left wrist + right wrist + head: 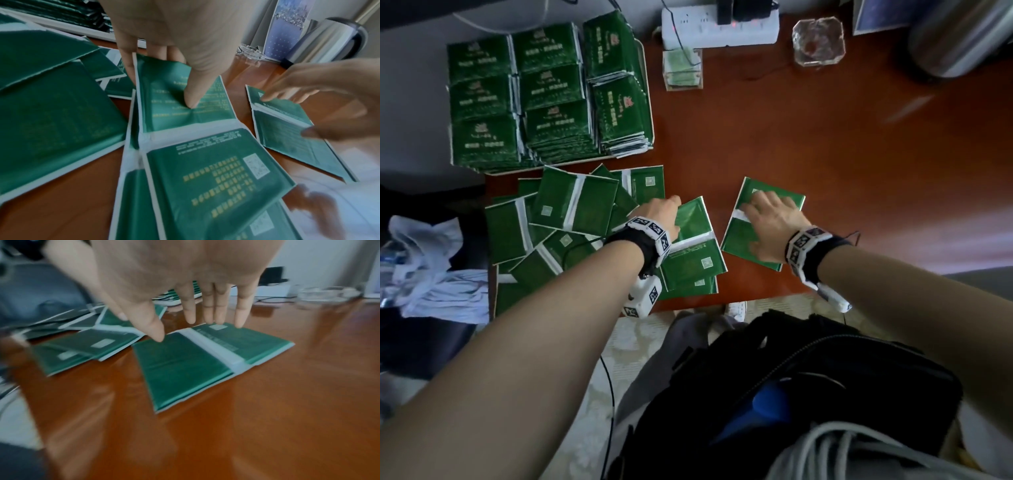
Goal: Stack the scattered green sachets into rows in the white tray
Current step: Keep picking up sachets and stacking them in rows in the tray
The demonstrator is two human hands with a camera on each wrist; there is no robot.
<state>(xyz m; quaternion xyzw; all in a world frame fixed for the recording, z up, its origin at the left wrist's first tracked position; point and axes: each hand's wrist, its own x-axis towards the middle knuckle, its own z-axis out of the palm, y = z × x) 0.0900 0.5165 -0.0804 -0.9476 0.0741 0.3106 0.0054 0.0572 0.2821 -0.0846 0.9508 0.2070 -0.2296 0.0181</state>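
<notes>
Overhead, the white rectangular tray [649,102] at the far left of the glossy reddish-brown wooden table [825,137] holds rows of stacked green foil sachets [551,85]. Loose green sachets [571,205] lie scattered just in front of it. The right hand [770,219] rests flat, fingers spread, on a separate small sachet pile [743,240] whose long axis runs from near edge to far, tilted slightly rightward.

From the left wrist, the left hand [185,40] pinches the far half of a double sachet [185,113]: thumb pressed on top, fingers curled at its far edge. Its long axis points away from the camera.

From the right wrist, the straight fingertips [239,321] touch the pile's far edge.
</notes>
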